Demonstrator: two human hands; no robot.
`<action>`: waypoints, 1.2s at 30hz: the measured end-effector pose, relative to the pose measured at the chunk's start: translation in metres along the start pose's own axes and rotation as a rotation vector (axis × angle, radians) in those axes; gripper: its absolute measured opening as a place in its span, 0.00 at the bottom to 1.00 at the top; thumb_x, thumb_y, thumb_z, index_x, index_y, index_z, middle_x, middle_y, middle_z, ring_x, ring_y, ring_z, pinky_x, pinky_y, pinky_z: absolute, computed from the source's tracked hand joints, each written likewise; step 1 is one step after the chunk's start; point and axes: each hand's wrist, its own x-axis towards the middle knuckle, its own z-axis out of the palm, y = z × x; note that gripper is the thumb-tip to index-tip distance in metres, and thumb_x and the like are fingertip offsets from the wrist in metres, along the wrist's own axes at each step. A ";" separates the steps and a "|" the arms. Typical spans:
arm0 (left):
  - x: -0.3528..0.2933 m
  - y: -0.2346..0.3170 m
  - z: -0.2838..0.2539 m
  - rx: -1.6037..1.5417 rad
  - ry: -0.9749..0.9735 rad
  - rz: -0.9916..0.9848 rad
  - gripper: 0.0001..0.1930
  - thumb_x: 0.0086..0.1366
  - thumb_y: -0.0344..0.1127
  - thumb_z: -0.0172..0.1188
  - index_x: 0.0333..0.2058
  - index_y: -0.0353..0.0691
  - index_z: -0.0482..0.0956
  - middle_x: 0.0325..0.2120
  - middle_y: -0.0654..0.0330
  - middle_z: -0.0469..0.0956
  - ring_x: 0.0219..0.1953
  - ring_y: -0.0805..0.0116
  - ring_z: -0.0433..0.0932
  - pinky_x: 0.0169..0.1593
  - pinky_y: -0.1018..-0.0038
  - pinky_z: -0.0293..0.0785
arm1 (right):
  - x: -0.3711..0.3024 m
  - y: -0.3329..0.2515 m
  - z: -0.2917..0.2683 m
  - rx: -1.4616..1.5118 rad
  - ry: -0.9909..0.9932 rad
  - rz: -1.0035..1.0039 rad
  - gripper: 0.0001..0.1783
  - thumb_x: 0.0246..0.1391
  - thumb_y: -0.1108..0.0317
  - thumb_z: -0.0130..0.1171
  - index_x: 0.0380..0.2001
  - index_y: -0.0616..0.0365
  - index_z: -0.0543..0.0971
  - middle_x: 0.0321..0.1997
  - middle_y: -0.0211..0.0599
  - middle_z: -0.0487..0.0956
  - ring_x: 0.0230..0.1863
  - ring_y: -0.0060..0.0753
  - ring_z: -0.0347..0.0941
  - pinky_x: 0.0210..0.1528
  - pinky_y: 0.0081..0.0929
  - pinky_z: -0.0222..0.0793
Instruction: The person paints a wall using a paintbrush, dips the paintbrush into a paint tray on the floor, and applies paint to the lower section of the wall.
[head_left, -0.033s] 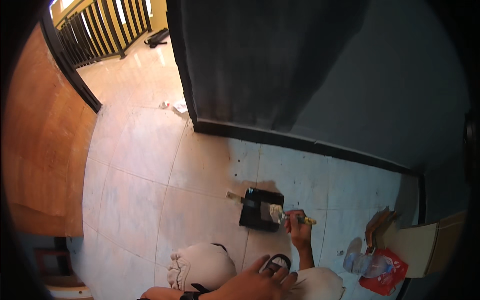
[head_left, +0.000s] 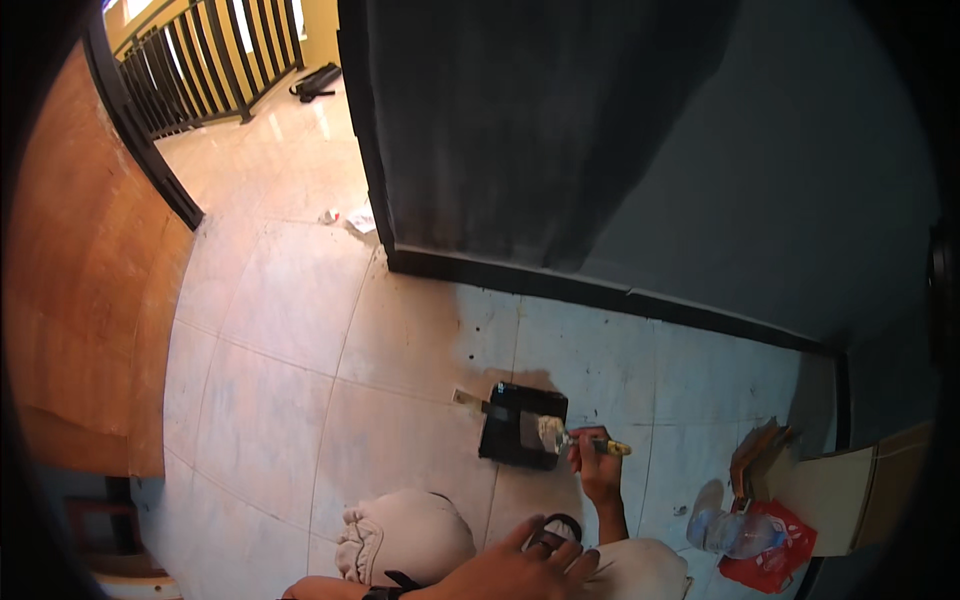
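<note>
My right hand [head_left: 597, 470] grips the yellow-green handle of a paintbrush [head_left: 550, 433], its fingers closed round it. The pale, shaggy head lies over a black tray [head_left: 510, 400] on the floor. A grey patch beneath the head may be paint; I cannot tell. Across the tray's left edge rests a flat tool with a pale end [head_left: 468, 399]; the rest of it is hard to make out. Lower down, my left hand [head_left: 520, 562] has its fingers apart and holds nothing, above my foot and beside my right knee. A ring shows on one finger.
A dark grey wall [head_left: 560, 140] with a black skirting stands ahead. To the right lie a clear plastic bottle [head_left: 735, 533], a red plastic bag [head_left: 785, 560] and cardboard [head_left: 840, 495]. A wooden door [head_left: 85, 290] stands at the left; a railing [head_left: 200, 70] lies beyond the doorway.
The view has shifted very slightly, so the tray and floor sit a little lower in the picture. The brush and both hands keep nearly the same places.
</note>
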 end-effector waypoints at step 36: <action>-0.018 0.001 -0.039 -0.828 0.781 0.257 0.21 0.67 0.33 0.68 0.56 0.56 0.76 0.38 0.54 0.85 0.32 0.60 0.83 0.42 0.57 0.78 | -0.007 -0.011 0.008 -0.270 -0.100 0.054 0.09 0.65 0.63 0.65 0.38 0.57 0.82 0.22 0.25 0.80 0.24 0.13 0.74 0.27 0.19 0.69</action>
